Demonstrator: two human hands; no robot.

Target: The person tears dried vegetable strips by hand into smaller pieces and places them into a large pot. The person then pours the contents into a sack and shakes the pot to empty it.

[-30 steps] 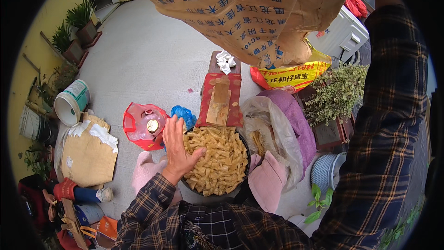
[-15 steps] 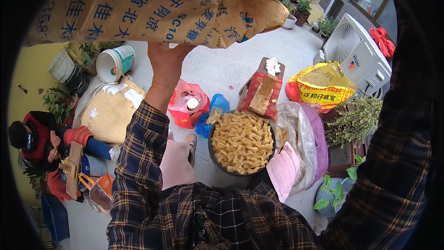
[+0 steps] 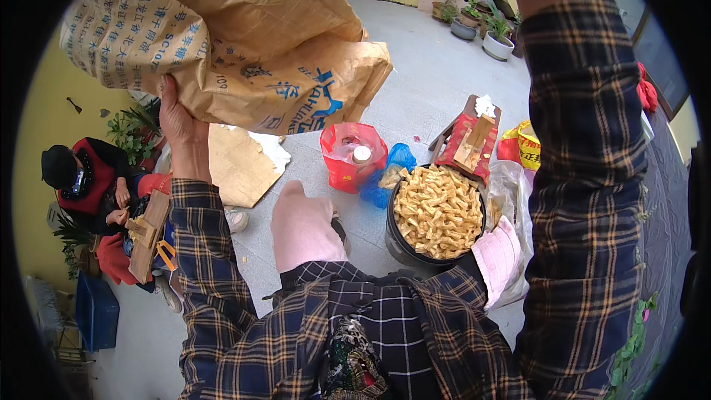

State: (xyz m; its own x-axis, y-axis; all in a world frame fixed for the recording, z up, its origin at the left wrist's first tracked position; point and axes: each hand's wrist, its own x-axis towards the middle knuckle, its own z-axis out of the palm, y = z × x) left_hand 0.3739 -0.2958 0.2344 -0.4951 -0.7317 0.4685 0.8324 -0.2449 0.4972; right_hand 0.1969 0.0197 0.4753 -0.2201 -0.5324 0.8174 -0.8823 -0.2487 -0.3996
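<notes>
A large brown paper sack (image 3: 259, 37) with blue print fills the upper left, raised and crumpled, its mouth out of clear sight. My left hand (image 3: 181, 122) grips its lower edge, thumb on the printed side and fingers hidden behind. On the upper right my right forearm (image 3: 585, 104) reaches up, a silver bangle at the wrist; the hand itself is past the top edge. Below, beside my legs, stands a dark round tub (image 3: 404, 241) heaped with short, knobbly tan pieces (image 3: 438, 211). A pink cloth (image 3: 498, 259) lies over my knee by the tub.
Behind the tub is a small red-covered bench (image 3: 465, 133) with a wooden block (image 3: 474, 144). A red plastic bag (image 3: 344, 178) and a blue bag (image 3: 400, 155) sit left of it. Flattened cardboard (image 3: 237, 167) lies on the floor. At left a person (image 3: 92, 185) works at a board.
The sack has shifted left and tilted, showing more of its side, with my left hand moving left along with it. My right forearm has swung inward and up into view.
</notes>
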